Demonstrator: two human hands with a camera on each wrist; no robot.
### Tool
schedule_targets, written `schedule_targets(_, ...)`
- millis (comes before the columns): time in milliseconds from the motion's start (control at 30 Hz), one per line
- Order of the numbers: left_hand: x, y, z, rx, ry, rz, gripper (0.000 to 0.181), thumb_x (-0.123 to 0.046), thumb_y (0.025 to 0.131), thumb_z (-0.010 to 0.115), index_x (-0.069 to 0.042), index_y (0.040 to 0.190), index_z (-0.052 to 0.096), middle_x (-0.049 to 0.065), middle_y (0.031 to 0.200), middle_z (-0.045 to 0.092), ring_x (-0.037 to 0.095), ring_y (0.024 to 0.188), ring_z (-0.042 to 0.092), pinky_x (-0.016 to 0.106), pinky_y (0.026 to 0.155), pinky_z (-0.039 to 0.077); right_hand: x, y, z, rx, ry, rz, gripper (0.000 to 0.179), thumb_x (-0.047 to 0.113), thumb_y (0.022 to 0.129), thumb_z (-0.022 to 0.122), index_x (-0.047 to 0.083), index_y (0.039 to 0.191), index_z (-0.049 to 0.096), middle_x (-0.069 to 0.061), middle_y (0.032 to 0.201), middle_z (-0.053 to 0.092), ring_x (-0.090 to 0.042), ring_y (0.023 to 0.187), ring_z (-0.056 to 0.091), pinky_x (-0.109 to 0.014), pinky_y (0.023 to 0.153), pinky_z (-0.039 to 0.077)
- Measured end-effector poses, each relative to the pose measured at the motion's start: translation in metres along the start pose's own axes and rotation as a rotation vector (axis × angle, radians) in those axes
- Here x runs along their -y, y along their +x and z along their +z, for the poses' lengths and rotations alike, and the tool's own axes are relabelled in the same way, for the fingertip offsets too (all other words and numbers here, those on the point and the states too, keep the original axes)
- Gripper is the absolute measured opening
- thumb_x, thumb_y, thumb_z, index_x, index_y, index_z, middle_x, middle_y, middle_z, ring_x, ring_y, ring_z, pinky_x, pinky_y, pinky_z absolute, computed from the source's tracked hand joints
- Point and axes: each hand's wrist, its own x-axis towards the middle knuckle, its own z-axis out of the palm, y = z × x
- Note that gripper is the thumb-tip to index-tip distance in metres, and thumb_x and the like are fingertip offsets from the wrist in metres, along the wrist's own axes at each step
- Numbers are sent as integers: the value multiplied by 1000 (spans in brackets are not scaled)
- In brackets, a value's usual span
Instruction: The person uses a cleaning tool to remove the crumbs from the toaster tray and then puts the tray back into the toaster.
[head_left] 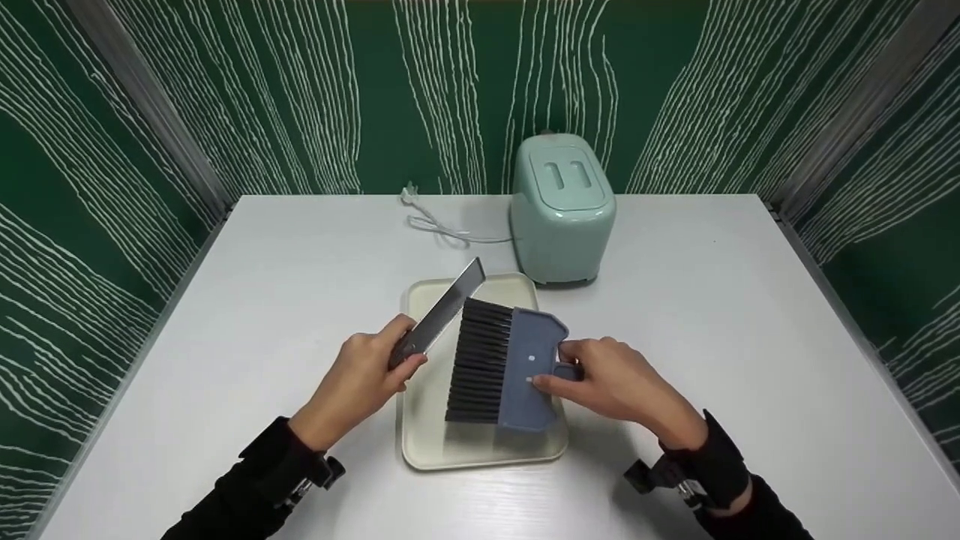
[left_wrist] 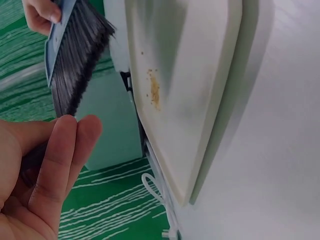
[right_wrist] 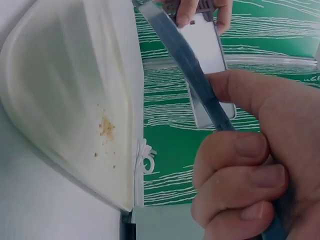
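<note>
My left hand [head_left: 367, 367] grips the dark end of a slim metal crumb tray [head_left: 450, 307], held tilted above the cream serving tray [head_left: 420, 454]. The crumb tray's pale, shallow face [right_wrist: 206, 45] shows in the right wrist view. With my right hand [head_left: 611, 379] I hold the short handle of a blue-grey brush [head_left: 531, 397], thumb laid along its head. Its black bristles point left, towards the crumb tray, over the serving tray. A small patch of tan crumbs [left_wrist: 155, 92] lies on the serving tray, with stray bits around it; the brush hides it in the head view.
A mint-green toaster [head_left: 566, 232] stands behind the serving tray, slightly right. Its white cord [head_left: 442, 231] and plug lie to its left at the table's back edge. Green walls with white lines rise around the white table [head_left: 285, 270].
</note>
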Motion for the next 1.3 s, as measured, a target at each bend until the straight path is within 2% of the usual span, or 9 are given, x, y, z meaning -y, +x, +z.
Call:
schedule_targets(133,1,0,3,-44,121,80,26,-12,96,81,-5,113,62,4,71,70,11,57,64,24,53,51,6,-3,3,75,43,-48,46,52,94,78,20,73,52,11,64,38,-6,59,40,-23,55,29)
schedule_targets(267,1,0,5,-72,205,171,27,-11,97,81,-4,113,61,3,73,69,13,60,59,28,55,51,10,-1,10,138,57,-57,47,53,95,76,20,73,52,12,63,38,-5,58,38,-22,54,27)
schedule_targets(367,1,-1,7,-73,205,201,25,-9,98,79,-4,112,60,2,72,68,11,60,55,27,55,51,10,2,11,149,60,-46,46,52,95,76,19,73,53,11,63,38,-6,58,39,-23,54,28)
schedule_targets(633,2,-2,8,-77,185,217,22,-10,99,78,-6,110,60,-2,66,60,7,59,49,24,53,47,0,7,7,100,87,42,40,47,95,76,17,76,58,9,64,43,-10,59,43,-26,56,32)
schedule_targets(800,2,-2,8,-71,197,217,23,-10,98,79,-5,110,60,-2,66,58,7,60,46,24,53,45,-10,8,2,36,56,69,42,48,96,74,16,74,58,7,65,46,-12,61,46,-28,57,34)
schedule_targets(967,3,-1,7,-64,195,199,26,-10,96,81,-4,110,60,-1,66,60,8,59,47,24,53,45,-18,7,-4,6,29,108,45,51,98,72,17,74,55,7,66,44,-13,62,46,-30,58,34)
schedule_targets(1067,5,0,6,-51,184,165,26,-11,96,81,-4,110,60,0,66,61,9,58,49,24,52,45,-16,3,-9,1,35,105,46,52,97,72,17,74,54,7,65,41,-12,61,44,-29,57,32)
schedule_targets(1167,6,1,6,-29,145,113,26,-11,96,81,-5,110,60,0,66,64,8,55,58,22,52,48,-10,-1,-10,-1,50,78,46,53,95,75,18,74,54,9,64,40,-10,60,43,-27,57,31)
schedule_targets(1300,6,3,6,27,19,24,24,-10,96,81,-6,109,61,2,71,71,10,54,70,20,52,53,1,-5,-4,-25,52,-12,47,54,95,77,19,75,52,11,64,37,-6,59,39,-24,56,28)
